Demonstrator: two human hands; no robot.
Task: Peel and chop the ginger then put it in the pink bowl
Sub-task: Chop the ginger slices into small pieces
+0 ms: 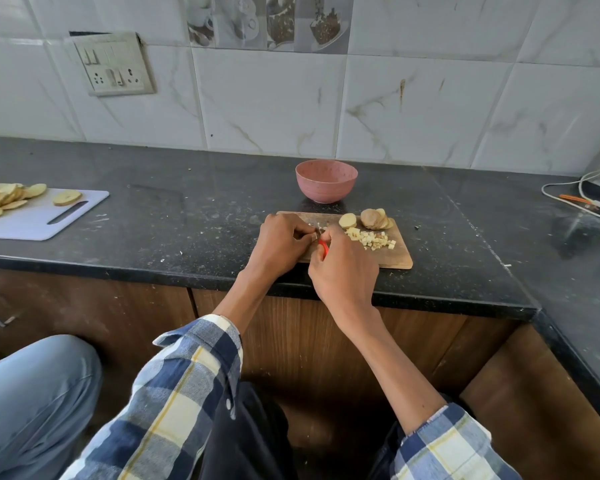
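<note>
Wooden cutting board [400,252] at the front edge of the dark tabletop [187,216]. The left hand [279,242] pinches a small ginger piece, mostly hidden, over the board; the right hand [343,268] has its fingers curled round a red-handled knife [323,247]. Diced ginger [373,239] and uncut ginger slices [371,219] lie on the board's right half. The pink bowl [326,180] stands just behind the board.
</note>
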